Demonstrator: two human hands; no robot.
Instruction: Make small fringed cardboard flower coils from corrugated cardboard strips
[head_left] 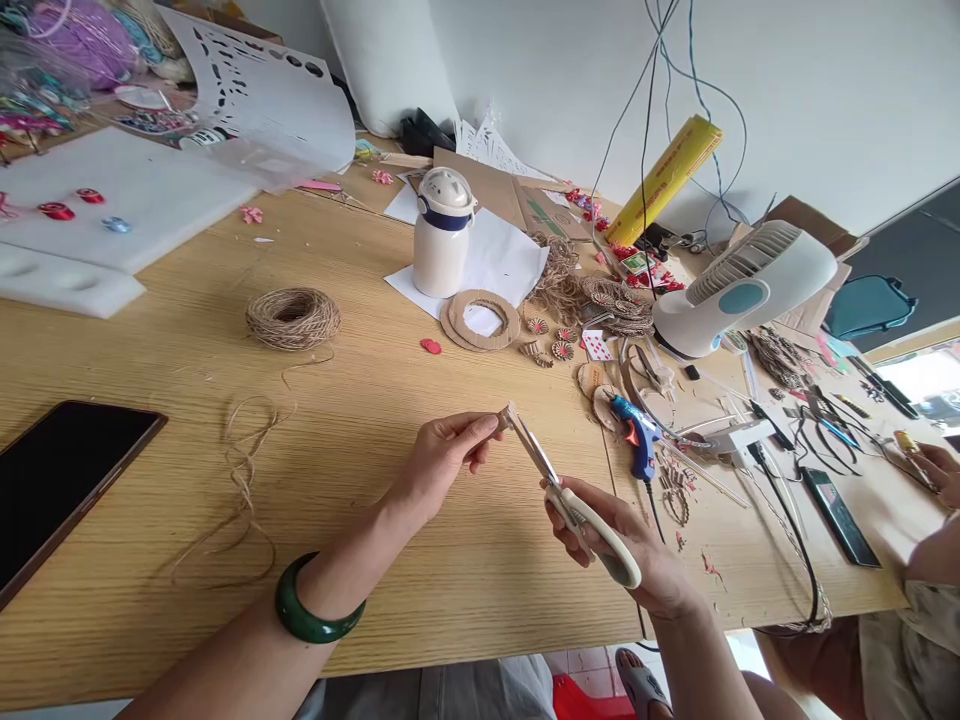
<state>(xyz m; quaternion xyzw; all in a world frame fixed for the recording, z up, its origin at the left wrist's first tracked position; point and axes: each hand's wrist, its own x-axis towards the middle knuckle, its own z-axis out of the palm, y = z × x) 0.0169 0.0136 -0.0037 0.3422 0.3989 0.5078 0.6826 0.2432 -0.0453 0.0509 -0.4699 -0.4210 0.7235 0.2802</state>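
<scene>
My left hand (454, 452) pinches a small brown strip that looks like cardboard (507, 416) between thumb and fingertips. A green bangle (289, 600) circles that wrist. My right hand (611, 535) grips white-handled scissors (592, 525), their blades pointing up and left, with the tips at the strip. Whether the blades touch it I cannot tell. Beyond my hands lie two cardboard rings (454, 325), two red discs (430, 346) and several small pleated rosettes (562, 350). A ball of twine (292, 318) rests to the left, its loose strand (244, 470) trailing toward me.
A white bottle (441, 245) stands behind the rings on paper. On the right are a blue glue gun (637, 435), a white fan (742, 290), pliers (829, 430) and cables. A phone (71, 480) lies left. Another person's hand (937, 470) works at the right edge.
</scene>
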